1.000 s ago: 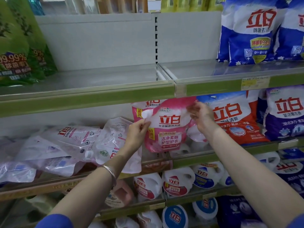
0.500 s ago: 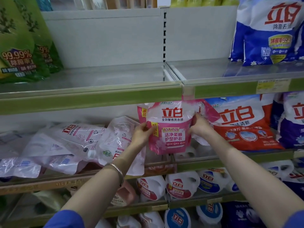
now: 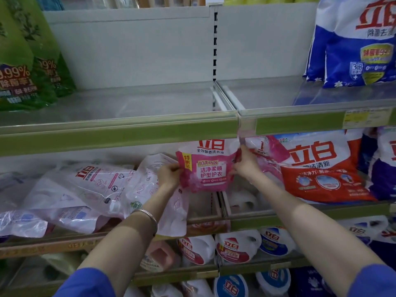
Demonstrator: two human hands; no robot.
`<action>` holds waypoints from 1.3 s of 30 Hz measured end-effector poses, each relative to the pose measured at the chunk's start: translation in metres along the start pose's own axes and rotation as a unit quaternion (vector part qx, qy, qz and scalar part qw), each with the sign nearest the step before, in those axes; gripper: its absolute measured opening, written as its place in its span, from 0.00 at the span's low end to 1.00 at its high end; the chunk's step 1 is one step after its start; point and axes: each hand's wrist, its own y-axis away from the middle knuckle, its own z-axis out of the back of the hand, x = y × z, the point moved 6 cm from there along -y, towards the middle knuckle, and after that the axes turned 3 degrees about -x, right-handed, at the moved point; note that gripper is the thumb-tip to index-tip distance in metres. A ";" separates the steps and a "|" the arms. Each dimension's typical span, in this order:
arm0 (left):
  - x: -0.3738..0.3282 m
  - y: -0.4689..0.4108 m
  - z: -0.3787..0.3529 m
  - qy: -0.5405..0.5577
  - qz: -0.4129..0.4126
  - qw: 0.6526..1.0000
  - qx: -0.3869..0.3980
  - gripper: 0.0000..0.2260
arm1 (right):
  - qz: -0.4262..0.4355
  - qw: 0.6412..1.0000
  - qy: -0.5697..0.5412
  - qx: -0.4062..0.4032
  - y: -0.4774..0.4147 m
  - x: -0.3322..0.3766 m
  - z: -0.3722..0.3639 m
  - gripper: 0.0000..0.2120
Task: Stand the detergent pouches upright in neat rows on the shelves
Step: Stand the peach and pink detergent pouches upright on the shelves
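Shelf lip [image 3: 150,133] over pouch [image 3: 209,174], toppled pouches [image 3: 85,189] beside

I see glossy plastic film on the pink pouch [image 3: 205,171]; the pale pouches [image 3: 96,189] look crinkled and shiny. The shelf edge [image 3: 128,123] carries smooth clear plastic, and the bracelet [image 3: 147,214] is polished metal.

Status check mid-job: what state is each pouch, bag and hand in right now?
Pink pouch: upright, front facing out, held at both side edges.
Left hand: grips its left edge.
Right hand: grips its right edge.
Pale pouches: lying flat in a heap.
Red-and-white bag: standing upright.
Blue bags: standing upright.
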 end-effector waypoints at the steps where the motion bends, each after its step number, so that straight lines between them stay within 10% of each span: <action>1: 0.002 -0.005 0.000 -0.004 0.001 1.000 0.001 0.08 | 0.008 1.000 0.016 -0.019 -0.002 0.003 -0.001 0.25; 8: -0.004 -0.006 -0.002 -0.129 -0.034 0.991 0.011 0.06 | -0.029 0.999 0.012 -0.019 -0.011 -0.008 -0.010 0.35; 20: -0.027 0.044 -0.037 -0.139 -0.011 0.980 0.144 0.07 | 0.026 0.974 -0.004 -0.227 0.005 -0.012 0.072 0.06; 29: -0.106 0.087 -0.148 -0.075 -0.127 0.962 0.230 0.21 | -0.063 0.981 0.119 -0.137 -0.004 -0.089 0.095 0.08; 39: -0.089 0.050 -0.215 -0.066 0.061 0.981 0.171 0.22 | -0.105 0.992 0.063 0.010 -0.019 -0.113 0.092 0.13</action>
